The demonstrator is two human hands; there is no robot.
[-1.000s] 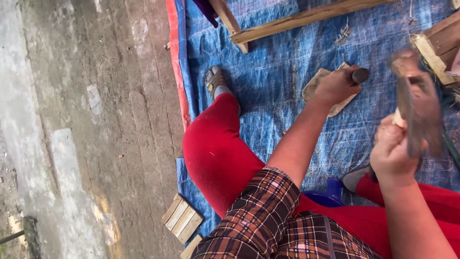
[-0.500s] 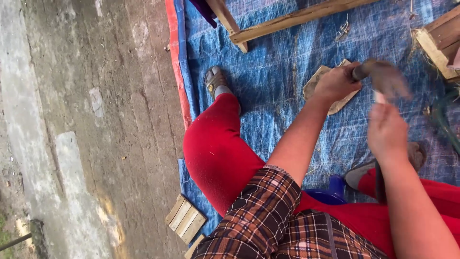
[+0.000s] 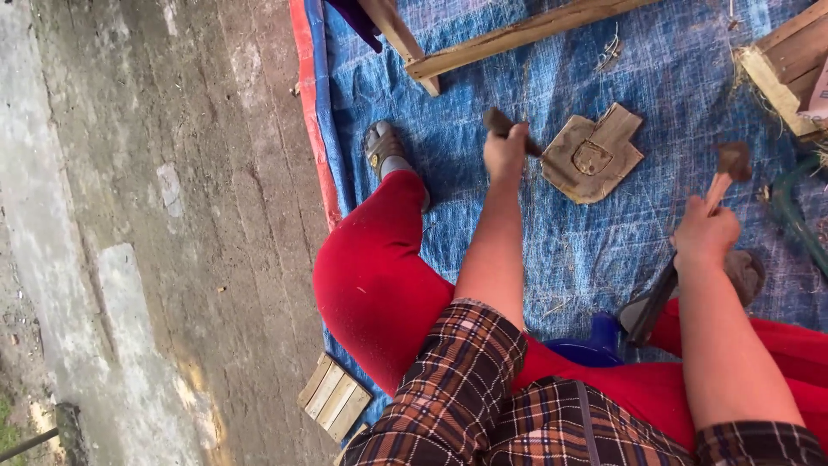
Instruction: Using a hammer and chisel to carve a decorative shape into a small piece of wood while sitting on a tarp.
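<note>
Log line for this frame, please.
left hand: grips dark chisel-like tool beside flat brown carved wooden piece | right hand: holds raised wooden-handled hammer | surface: blue tarp

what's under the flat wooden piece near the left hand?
The flat wooden piece lies on the blue tarp, which shows all around it. The left hand holds a dark tool beside its edge. Anything directly beneath the piece is covered.

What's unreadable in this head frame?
- Dark tool in left hand: the fist hides its middle, so its kind is unclear.
- Hammer head in right hand: motion-blurred.
- Wooden crate: cut off by the right edge.
- Wooden frame: cut off by the top edge.
</note>
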